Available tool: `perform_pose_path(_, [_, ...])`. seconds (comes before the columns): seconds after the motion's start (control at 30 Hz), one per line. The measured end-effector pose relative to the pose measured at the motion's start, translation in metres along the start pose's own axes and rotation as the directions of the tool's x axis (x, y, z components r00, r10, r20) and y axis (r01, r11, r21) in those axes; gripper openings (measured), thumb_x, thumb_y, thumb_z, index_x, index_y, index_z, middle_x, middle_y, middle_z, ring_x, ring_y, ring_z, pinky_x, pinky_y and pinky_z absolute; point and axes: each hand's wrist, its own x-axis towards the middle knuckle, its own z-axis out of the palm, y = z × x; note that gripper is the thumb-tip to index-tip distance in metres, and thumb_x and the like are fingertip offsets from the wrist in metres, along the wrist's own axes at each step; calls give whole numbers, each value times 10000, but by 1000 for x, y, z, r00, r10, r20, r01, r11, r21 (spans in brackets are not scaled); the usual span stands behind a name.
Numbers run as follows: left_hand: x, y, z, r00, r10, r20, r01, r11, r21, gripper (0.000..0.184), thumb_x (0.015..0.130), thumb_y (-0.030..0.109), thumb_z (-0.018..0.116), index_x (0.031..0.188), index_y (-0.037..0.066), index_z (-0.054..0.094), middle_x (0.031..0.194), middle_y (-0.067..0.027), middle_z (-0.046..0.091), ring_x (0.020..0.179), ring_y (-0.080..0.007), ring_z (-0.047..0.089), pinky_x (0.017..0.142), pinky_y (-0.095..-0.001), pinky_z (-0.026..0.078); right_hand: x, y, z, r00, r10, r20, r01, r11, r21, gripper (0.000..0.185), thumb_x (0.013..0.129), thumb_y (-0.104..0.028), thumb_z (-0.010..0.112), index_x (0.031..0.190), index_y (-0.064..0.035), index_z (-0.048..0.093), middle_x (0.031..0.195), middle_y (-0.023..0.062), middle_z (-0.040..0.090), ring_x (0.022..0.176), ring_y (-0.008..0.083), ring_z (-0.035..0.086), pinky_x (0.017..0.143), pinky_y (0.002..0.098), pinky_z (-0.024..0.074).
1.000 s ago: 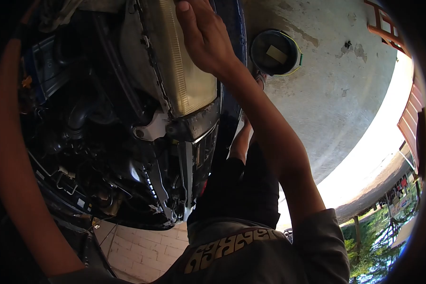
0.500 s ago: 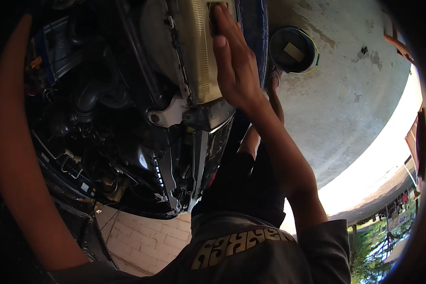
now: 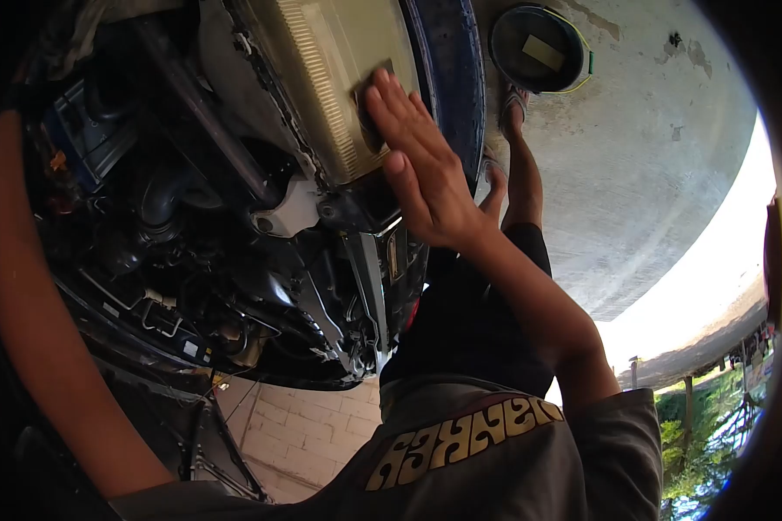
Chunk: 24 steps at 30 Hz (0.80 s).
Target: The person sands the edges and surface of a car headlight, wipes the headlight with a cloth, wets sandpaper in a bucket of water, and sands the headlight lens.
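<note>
My right hand (image 3: 421, 161) lies over the yellowed headlight (image 3: 326, 78), fingers stretched out and close together. Under the fingers is a dark piece of sandpaper (image 3: 365, 117), pressed flat on the lens near its lower end in the view; the hand covers most of it. The thumb is held apart, to the left of the fingers. My left forearm (image 3: 26, 286) reaches up along the left edge of the view, and its hand is out of sight in the dark corner.
An open engine bay (image 3: 165, 226) with hoses and metal parts fills the left. A blue bumper (image 3: 447, 87) borders the headlight. On the concrete floor (image 3: 634, 174) stands a black bucket (image 3: 504, 65) with a light rectangular piece (image 3: 542, 53) inside, close to my feet.
My right hand has slid the sandpaper down the headlight, from its upper part toward its lower end. The head view has shifted, so the bucket appears higher.
</note>
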Motion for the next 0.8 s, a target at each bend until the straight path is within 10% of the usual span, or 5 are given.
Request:
perform_pose_path(0.1, [-22, 29, 15, 982, 65, -177, -61, 998, 27, 673, 1044, 469, 500, 797, -101, 761, 849, -297, 722, 767, -377, 690, 751, -525, 531, -21, -12, -1, 995, 85, 45, -85, 996, 12, 530, 1114, -280, 390, 1568, -10, 432, 1629, 229, 399, 1550, 379, 315, 1269, 537, 214])
perform_pose_path(0.27, [5, -5, -4, 992, -18, 123, 36, 988, -147, 716, 1043, 505, 480, 844, -125, 754, 906, -297, 736, 817, -393, 702, 794, -522, 550, 76, 13, -13, 995, 14, 96, -18, 999, 38, 564, 1122, -323, 356, 1586, -5, 388, 1645, 228, 368, 1555, 372, 304, 1276, 537, 190])
perform_pose_path(0.43, [-24, 33, 0, 999, -2, -51, 5, 998, 62, 726, 1044, 507, 482, 785, -126, 724, 870, -273, 726, 776, -377, 677, 768, -511, 543, -57, -21, -10, 972, 160, 175, -152, 987, -55, 578, 1122, -355, 372, 1557, 24, 410, 1617, 251, 397, 1544, 370, 327, 1268, 551, 209])
perform_pose_path(0.63, [8, -2, -7, 992, -79, 95, 88, 992, -90, 699, 1039, 493, 507, 778, -122, 714, 859, -258, 717, 757, -368, 659, 740, -501, 526, 109, 19, -11, 985, -160, -59, 159, 987, -16, 604, 1138, -408, 312, 1495, 51, 476, 1554, 275, 468, 1486, 413, 402, 1249, 516, 265])
perform_pose_path(0.8, [-6, 19, -1, 989, -130, 73, 134, 989, -56, 706, 1042, 496, 491, 773, -114, 723, 856, -251, 724, 766, -366, 669, 748, -494, 535, 90, 37, 2, 926, 274, 260, -259, 962, -91, 562, 1135, -389, 332, 1528, -18, 487, 1538, 255, 499, 1487, 353, 431, 1263, 531, 227])
